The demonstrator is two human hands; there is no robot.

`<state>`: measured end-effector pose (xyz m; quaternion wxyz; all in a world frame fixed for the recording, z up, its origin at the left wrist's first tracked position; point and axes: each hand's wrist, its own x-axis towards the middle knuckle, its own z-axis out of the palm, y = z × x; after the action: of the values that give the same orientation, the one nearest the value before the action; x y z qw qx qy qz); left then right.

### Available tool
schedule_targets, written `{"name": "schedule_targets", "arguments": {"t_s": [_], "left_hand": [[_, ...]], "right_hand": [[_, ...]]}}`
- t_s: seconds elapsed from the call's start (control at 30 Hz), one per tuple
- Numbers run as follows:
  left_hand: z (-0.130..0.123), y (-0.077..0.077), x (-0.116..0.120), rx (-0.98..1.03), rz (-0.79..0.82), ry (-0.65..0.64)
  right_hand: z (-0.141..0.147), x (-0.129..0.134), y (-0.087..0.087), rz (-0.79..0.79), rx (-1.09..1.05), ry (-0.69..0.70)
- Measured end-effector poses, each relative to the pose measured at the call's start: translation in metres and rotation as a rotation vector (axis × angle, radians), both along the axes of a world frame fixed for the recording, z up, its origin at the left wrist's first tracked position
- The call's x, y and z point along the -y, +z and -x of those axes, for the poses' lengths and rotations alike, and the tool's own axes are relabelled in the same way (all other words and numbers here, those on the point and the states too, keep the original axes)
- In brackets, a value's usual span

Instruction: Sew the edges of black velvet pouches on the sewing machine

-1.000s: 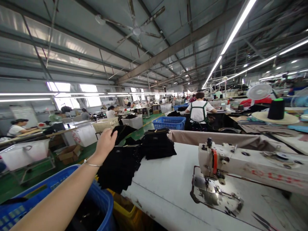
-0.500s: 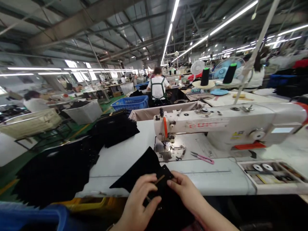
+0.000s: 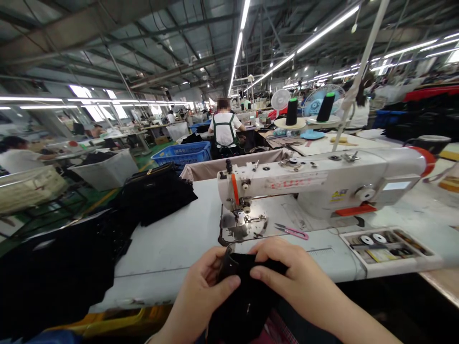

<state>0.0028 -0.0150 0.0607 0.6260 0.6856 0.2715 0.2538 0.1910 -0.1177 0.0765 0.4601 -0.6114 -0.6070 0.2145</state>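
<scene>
A black fabric piece [image 3: 240,298] is held at the table's front edge, its top edge bent. My left hand [image 3: 202,291] grips its left side, thumb over the front. On the right side, my right hand [image 3: 290,274] pinches the same piece between thumb and fingers. Just beyond the hands stands the white sewing machine [image 3: 279,184], its needle area lit. Pink-handled snips [image 3: 294,231] lie on the table right of the needle plate.
Stacks of black pieces [image 3: 154,193] lie at the left of the white table [image 3: 161,246]. A parts tray [image 3: 390,251] sits at the right. Beyond are a blue basket [image 3: 182,153], thread cones [image 3: 292,112] and a seated person [image 3: 225,129].
The black piece has been drawn nearer and bent, and its pointed part no longer lies flat on the table. Both hands have changed their hold. The view has shifted right.
</scene>
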Motion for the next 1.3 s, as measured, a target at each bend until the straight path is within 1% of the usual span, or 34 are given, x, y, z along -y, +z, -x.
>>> {"name": "schedule_targets", "arguments": {"t_s": [0.07,0.13,0.17,0.23,0.4,0.47,0.53,0.73,0.93,1.17,1.23,1.3], "left_hand": [[-0.002,0.002,0.001,0.012,-0.079,0.078],[-0.003,0.002,0.002,0.018,-0.087,0.177],[-0.004,0.002,0.004,0.020,-0.052,0.212],[-0.005,0.001,0.007,0.051,0.069,0.235],[-0.013,0.004,0.016,0.213,0.420,0.205],[-0.015,0.005,0.019,0.242,0.501,0.200],[-0.016,0.005,0.021,0.258,0.544,0.195],[-0.017,0.003,0.023,0.278,0.573,0.179],[-0.016,0.003,0.023,0.257,0.570,0.199],[-0.016,0.001,0.025,0.253,0.590,0.245],[-0.013,0.000,0.025,0.225,0.565,0.252],[-0.006,0.003,0.020,0.172,0.531,0.219]], "right_hand": [[0.000,0.001,0.003,0.026,0.005,-0.020],[0.002,0.002,0.002,0.009,0.014,-0.046],[0.003,0.003,0.002,-0.003,0.009,-0.048],[0.004,0.005,0.001,-0.021,-0.016,-0.035],[0.003,0.011,0.005,0.036,-0.073,-0.006],[0.003,0.011,0.007,0.050,-0.075,-0.011],[0.003,0.012,0.006,0.048,-0.076,-0.011],[0.002,0.013,0.003,0.031,-0.088,0.004],[0.002,0.012,0.004,0.035,-0.110,0.020],[0.005,0.010,0.000,0.084,-0.101,-0.059],[0.003,0.011,0.000,0.135,-0.139,-0.104],[0.003,0.010,-0.002,0.179,-0.216,-0.124]]}}
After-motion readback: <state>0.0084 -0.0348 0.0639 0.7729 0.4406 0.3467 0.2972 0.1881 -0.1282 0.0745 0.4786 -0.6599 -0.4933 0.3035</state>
